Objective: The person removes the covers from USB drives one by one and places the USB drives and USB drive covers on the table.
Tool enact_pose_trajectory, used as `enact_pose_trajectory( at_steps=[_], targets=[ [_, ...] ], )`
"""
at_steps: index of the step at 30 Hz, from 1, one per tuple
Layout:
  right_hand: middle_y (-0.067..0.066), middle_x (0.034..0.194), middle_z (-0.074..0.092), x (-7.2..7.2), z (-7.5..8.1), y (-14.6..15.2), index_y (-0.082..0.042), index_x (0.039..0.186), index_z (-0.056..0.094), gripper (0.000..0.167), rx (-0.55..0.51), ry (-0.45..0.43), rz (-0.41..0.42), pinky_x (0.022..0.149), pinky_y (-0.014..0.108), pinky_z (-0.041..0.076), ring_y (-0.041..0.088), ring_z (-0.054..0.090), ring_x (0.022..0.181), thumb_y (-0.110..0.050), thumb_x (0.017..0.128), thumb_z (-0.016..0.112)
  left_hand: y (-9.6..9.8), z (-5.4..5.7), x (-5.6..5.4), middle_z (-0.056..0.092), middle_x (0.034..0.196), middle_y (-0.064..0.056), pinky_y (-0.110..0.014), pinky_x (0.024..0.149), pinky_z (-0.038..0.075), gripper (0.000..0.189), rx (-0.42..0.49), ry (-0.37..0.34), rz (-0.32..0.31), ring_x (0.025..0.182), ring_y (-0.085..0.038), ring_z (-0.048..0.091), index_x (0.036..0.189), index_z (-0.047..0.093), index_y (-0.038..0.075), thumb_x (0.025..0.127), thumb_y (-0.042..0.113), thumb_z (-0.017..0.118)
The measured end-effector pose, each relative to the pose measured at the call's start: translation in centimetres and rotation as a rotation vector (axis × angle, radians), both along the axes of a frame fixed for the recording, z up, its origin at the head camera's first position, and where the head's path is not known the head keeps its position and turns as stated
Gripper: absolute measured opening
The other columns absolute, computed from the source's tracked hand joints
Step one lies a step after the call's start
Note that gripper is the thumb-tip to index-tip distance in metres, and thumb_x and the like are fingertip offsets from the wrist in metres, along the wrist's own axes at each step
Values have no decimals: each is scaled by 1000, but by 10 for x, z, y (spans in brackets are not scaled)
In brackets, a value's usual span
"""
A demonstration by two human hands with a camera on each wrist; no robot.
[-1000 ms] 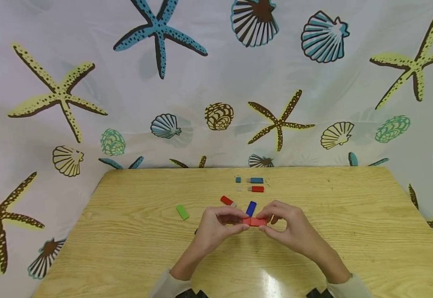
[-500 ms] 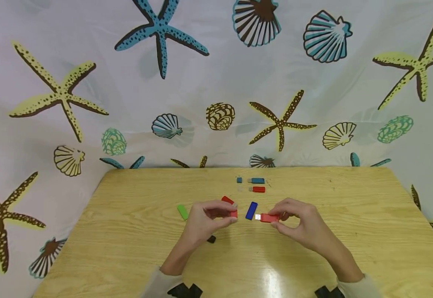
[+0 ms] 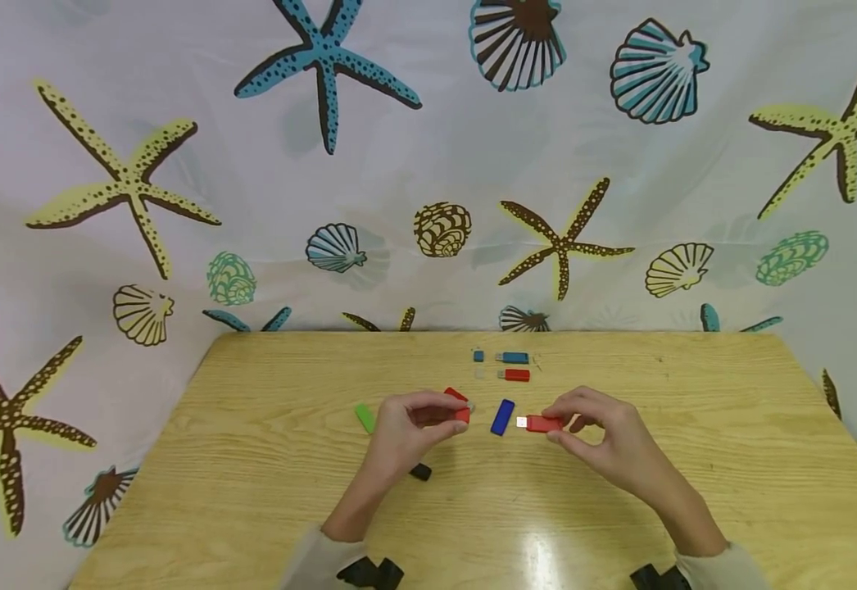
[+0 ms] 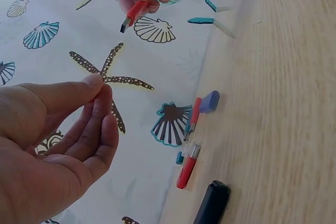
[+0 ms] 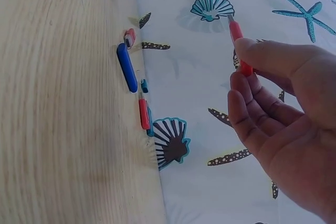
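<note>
Between the thumb and fingers of my left hand (image 3: 406, 434) is a small red cap (image 3: 462, 415), its hollow end visible in the right wrist view. My right hand (image 3: 609, 434) pinches a red USB stick (image 3: 543, 424) by its rear end, with the bare metal connector pointing left toward the cap. Cap and stick are apart, both held above the table. In the left wrist view my left fingers hide the cap. A dark blue USB stick (image 3: 503, 417) lies on the table between the two hands.
Beyond the hands lie a teal USB stick (image 3: 515, 358), a small teal cap (image 3: 478, 356), a red stick (image 3: 517, 375) and a clear cap (image 3: 479, 374). Another red stick (image 3: 455, 394), a green stick (image 3: 365, 419) and a black one (image 3: 420, 472) lie around the left hand.
The red cap has come off the USB stick. My hands have parted, the left taking the cap leftward and the right taking the stick rightward; both have risen slightly in view.
</note>
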State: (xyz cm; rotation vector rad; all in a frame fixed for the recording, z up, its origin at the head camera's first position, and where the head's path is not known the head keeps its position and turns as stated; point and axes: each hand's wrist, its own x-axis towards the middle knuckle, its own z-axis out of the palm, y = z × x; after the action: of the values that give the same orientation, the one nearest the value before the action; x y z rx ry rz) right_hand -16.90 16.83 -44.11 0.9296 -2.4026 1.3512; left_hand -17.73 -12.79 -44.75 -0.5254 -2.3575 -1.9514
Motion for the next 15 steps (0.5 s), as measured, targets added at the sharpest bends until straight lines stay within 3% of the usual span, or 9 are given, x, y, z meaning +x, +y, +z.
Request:
enact_pose_trajectory(
  at_steps=[6, 15],
  targets=[
    [0, 100, 71, -7, -8, 0, -8, 105, 77, 23, -4, 28, -16, 68, 30, 60, 14, 68, 85, 4, 85, 81, 6, -5, -5, 76, 100, -11, -27, 78, 60, 18, -71, -16, 40, 90, -23, 75, 102, 80, 4, 85, 2, 83],
    [1, 101, 70, -23, -13, 1, -7, 104, 76, 22, 27, 26, -59, 69, 28, 60, 15, 68, 88, 5, 85, 80, 15, -8, -27, 77, 99, -13, -27, 76, 60, 17, -104, 11, 43, 88, -26, 75, 103, 80, 3, 86, 5, 83]
  ],
)
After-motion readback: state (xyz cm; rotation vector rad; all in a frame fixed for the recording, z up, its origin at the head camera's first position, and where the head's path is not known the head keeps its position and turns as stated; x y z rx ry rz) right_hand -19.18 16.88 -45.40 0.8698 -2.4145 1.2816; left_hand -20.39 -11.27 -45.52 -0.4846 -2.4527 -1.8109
